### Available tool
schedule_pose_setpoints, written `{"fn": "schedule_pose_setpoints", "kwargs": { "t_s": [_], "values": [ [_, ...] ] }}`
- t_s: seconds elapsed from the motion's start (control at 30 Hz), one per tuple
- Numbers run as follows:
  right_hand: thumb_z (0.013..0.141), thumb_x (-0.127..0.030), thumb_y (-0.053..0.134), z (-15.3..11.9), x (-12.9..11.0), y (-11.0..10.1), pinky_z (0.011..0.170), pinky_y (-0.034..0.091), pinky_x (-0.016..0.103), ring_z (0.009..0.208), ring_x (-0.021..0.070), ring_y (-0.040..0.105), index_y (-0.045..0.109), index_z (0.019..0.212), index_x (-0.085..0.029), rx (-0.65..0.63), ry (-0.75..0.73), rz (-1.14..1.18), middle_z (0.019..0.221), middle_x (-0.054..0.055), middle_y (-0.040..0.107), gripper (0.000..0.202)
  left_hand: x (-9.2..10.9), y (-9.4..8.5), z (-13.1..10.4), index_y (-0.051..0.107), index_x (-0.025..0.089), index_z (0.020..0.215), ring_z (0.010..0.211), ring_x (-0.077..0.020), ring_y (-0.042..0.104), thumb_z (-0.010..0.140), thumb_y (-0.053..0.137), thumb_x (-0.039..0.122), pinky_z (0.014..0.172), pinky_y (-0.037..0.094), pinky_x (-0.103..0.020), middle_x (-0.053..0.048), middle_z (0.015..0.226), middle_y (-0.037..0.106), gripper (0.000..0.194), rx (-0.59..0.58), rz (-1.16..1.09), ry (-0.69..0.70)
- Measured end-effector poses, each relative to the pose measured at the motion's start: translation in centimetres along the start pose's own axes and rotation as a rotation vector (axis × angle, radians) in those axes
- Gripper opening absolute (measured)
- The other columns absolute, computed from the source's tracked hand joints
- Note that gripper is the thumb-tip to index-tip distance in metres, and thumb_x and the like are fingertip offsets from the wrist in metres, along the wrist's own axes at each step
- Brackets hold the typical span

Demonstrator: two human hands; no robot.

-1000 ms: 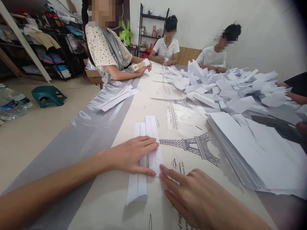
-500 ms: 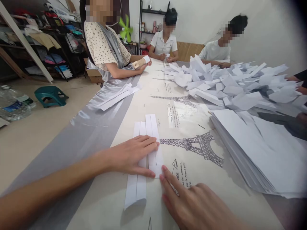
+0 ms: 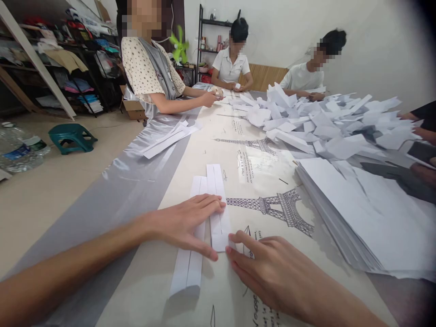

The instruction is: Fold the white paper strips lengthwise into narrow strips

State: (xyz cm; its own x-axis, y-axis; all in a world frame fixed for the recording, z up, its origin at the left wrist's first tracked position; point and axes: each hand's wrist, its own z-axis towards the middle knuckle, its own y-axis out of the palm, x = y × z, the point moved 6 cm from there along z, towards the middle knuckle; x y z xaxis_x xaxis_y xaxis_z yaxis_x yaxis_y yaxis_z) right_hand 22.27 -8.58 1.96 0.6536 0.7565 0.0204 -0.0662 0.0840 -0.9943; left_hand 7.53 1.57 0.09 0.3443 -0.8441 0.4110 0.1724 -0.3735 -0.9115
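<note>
My left hand (image 3: 187, 225) lies palm down over two white folded paper strips, thumb spread away from the fingers. Its fingertips rest on the right paper strip (image 3: 214, 179). The left paper strip (image 3: 185, 272) passes beneath the palm, and its near end curls up a little. At the lower right corner of the right strip is my right hand (image 3: 265, 263), with bent fingers and two fingertips slightly apart against the paper edge. Dark lines run lengthwise along both strips. My left hand covers their middle parts.
A stack of white paper sheets (image 3: 368, 218) lies at right, with a large heap of folded paper (image 3: 313, 118) behind it. More paper strips (image 3: 166, 141) lie at the left table edge. Several people work around the printed tablecloth (image 3: 262, 168). A green stool (image 3: 73, 136) stands on the floor.
My left thumb has moved slightly down and left, off the right strip. The left strip's near end has shifted left. My right hand has turned slightly, its fingertips still at the strip's corner.
</note>
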Motion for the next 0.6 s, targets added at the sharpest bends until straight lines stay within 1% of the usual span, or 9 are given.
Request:
{"fn": "schedule_pose_setpoints", "kwargs": {
  "t_s": [0.07, 0.13, 0.27, 0.37, 0.43, 0.5, 0.6],
  "values": [
    [0.102, -0.016, 0.042, 0.3, 0.4, -0.1, 0.055, 0.037, 0.029, 0.053, 0.0077, 0.051, 0.068, 0.100, -0.015, -0.011, 0.010, 0.070, 0.108, 0.011, 0.068, 0.027, -0.1, 0.0, 0.0, 0.041, 0.019, 0.147, 0.144, -0.0326, 0.039, 0.093, 0.056, 0.069, 0.109, 0.041, -0.042, -0.015, 0.154, 0.044, 0.075, 0.034, -0.009, -0.016],
    [0.103, -0.019, 0.043, 0.4, 1.0, -0.1, 0.058, 0.041, 0.030, 0.056, 0.0082, 0.053, 0.070, 0.098, -0.017, -0.026, 0.025, 0.147, 0.111, 0.010, 0.066, 0.028, 0.1, -0.1, 0.1, 0.044, 0.019, 0.142, 0.140, -0.0317, 0.043, 0.093, 0.057, 0.067, 0.109, 0.041, -0.042, -0.016, 0.150, 0.047, 0.070, 0.059, -0.012, -0.003],
    [0.105, -0.028, 0.047, 0.4, 2.5, 0.0, 0.066, 0.047, 0.032, 0.058, 0.0072, 0.056, 0.075, 0.106, -0.024, -0.047, 0.053, 0.311, 0.120, 0.006, 0.065, 0.029, 0.6, -0.1, 0.5, 0.048, 0.015, 0.136, 0.134, -0.0317, 0.048, 0.091, 0.062, 0.065, 0.107, 0.044, -0.041, -0.017, 0.144, 0.051, 0.069, 0.037, 0.010, 0.032],
    [0.106, -0.032, 0.049, 0.5, 3.4, 0.3, 0.065, 0.048, 0.029, 0.062, 0.0070, 0.061, 0.076, 0.109, -0.027, -0.067, 0.055, 0.394, 0.117, 0.002, 0.069, 0.028, 0.9, -0.2, 0.4, 0.050, 0.014, 0.133, 0.133, -0.0318, 0.048, 0.092, 0.060, 0.065, 0.106, 0.044, -0.041, -0.017, 0.142, 0.052, 0.066, 0.050, 0.060, 0.066],
    [0.105, -0.033, 0.051, 0.5, 3.7, 0.5, 0.064, 0.048, 0.028, 0.065, 0.0072, 0.064, 0.077, 0.105, -0.026, -0.045, 0.052, 0.381, 0.112, 0.001, 0.072, 0.027, 1.2, -0.3, 0.3, 0.053, 0.014, 0.131, 0.135, -0.0321, 0.046, 0.094, 0.058, 0.064, 0.108, 0.042, -0.042, -0.017, 0.142, 0.054, 0.062, 0.070, 0.110, 0.105],
    [0.104, -0.034, 0.054, 0.6, 3.6, 0.7, 0.063, 0.047, 0.027, 0.068, 0.0076, 0.066, 0.078, 0.099, -0.025, 0.006, 0.041, 0.319, 0.108, 0.000, 0.073, 0.026, 1.6, -0.4, 0.1, 0.054, 0.015, 0.131, 0.134, -0.0324, 0.047, 0.096, 0.057, 0.061, 0.109, 0.041, -0.044, -0.017, 0.142, 0.054, 0.058, 0.085, 0.161, 0.143],
    [0.105, -0.033, 0.053, 0.7, 3.1, 0.6, 0.058, 0.042, 0.028, 0.067, 0.0072, 0.065, 0.077, 0.096, -0.024, 0.087, 0.009, 0.201, 0.101, -0.001, 0.074, 0.027, 1.9, -0.4, 0.0, 0.053, 0.017, 0.136, 0.130, -0.0325, 0.051, 0.097, 0.058, 0.058, 0.106, 0.043, -0.045, -0.018, 0.143, 0.054, 0.057, 0.107, 0.210, 0.174]
  ]
}}
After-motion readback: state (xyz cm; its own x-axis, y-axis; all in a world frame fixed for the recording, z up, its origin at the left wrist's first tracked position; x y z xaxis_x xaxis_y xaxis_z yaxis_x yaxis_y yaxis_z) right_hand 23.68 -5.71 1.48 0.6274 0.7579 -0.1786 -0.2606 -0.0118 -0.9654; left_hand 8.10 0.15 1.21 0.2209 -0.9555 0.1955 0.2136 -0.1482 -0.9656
